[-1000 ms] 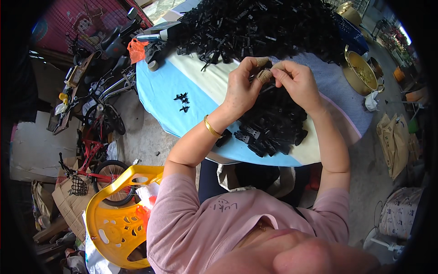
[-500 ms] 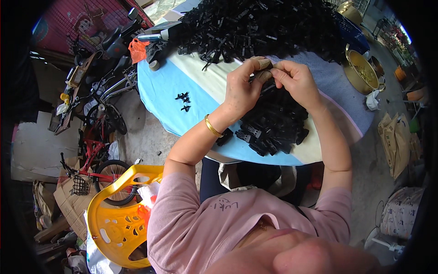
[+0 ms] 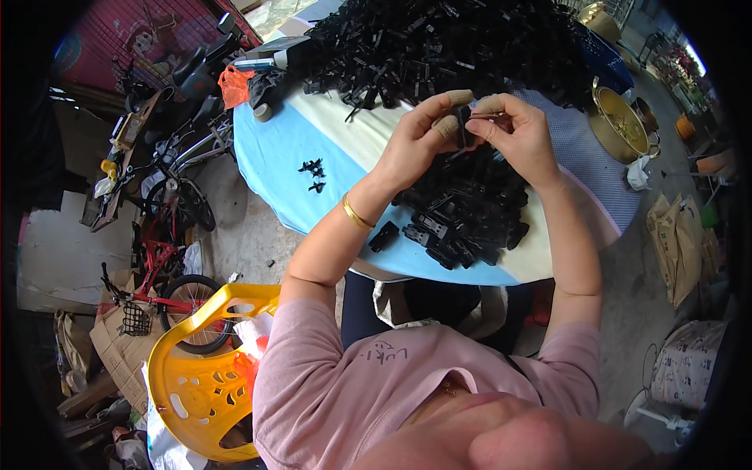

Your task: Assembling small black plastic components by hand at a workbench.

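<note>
Holding: small black plastic part [image 3: 464, 125], pinched between left hand [image 3: 415, 141] and right hand [image 3: 521, 133] (fingertips capped), at 12 o'clock above the near black pile [image 3: 462, 211] on the surface [image 3: 274, 172]. Risk: capped fingertips slipping, dropping the part into the pile.

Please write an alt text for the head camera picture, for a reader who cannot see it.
Seen from above, a person's left hand and right hand pinch one small black plastic part between them above a round table. A near pile of black parts lies below the hands, a larger heap behind. A yellow plastic chair stands at the person's left.
</note>
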A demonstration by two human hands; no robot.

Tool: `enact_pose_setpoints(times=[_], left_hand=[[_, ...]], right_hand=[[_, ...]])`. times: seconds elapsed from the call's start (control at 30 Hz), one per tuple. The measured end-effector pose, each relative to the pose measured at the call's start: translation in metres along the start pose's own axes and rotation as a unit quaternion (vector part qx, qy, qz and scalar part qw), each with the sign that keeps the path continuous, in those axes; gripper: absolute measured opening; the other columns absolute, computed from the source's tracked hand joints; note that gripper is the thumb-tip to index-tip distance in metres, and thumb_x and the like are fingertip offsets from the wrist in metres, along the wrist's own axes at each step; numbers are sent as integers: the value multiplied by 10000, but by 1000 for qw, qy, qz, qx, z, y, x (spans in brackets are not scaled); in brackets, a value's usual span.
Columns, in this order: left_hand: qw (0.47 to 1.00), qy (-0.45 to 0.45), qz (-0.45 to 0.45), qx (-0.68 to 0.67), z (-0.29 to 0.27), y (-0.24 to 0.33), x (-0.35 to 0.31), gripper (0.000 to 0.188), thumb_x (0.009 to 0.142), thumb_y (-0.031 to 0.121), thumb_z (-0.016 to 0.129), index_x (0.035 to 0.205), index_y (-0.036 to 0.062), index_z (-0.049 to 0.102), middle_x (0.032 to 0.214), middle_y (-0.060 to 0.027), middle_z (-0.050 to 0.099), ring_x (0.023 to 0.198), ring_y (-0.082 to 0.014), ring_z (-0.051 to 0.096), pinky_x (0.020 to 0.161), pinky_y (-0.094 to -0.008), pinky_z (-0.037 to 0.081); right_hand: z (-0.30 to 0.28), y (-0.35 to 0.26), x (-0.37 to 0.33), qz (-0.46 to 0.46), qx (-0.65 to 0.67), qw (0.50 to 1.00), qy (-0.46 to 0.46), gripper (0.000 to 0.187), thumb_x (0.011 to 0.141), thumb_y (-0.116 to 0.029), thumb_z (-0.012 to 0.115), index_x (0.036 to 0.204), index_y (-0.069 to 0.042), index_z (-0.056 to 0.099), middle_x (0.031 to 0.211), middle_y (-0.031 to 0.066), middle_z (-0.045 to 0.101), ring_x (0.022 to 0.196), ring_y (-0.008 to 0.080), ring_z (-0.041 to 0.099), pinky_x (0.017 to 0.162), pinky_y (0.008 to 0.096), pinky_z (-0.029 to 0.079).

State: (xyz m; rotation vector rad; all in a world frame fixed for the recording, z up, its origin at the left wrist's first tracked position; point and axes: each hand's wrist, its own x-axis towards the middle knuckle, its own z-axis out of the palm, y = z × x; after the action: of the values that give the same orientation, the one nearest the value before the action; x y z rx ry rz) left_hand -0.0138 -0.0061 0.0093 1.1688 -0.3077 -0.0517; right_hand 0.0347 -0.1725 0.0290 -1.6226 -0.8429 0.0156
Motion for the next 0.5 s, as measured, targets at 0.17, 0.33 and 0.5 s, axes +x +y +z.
enact_pose_setpoints(times=[0.17, 0.33, 0.5], left_hand=[[978, -23, 131, 161, 2, -11, 0, 422, 848, 7, 521, 1236, -28, 359, 1131, -119, 506, 972, -168, 552, 868, -303, 468], [984, -10, 120, 127, 3, -8, 1, 367, 845, 0, 527, 1185, -22, 392, 1084, -102, 525, 949, -153, 556, 857, -287, 466], [989, 23, 105, 102, 2, -7, 1, 350, 827, 19, 567, 1144, -16, 423, 1032, -75, 535, 934, -126, 537, 815, -259, 472]], right_hand=[[-1, 4, 3, 4, -61, 998, -5, 117, 780, -83, 653, 842, -11, 584, 740, -1, 583, 625, 37, 516, 564, 157, 423], [-5, 3, 5, 121, 70, 989, -52, 122, 859, -142, 560, 856, -25, 595, 676, -20, 541, 503, -4, 394, 428, 132, 284], [-3, 3, 3, 96, 19, 993, -72, 158, 885, -144, 511, 891, -18, 606, 633, -31, 517, 465, -17, 333, 402, 137, 229]])
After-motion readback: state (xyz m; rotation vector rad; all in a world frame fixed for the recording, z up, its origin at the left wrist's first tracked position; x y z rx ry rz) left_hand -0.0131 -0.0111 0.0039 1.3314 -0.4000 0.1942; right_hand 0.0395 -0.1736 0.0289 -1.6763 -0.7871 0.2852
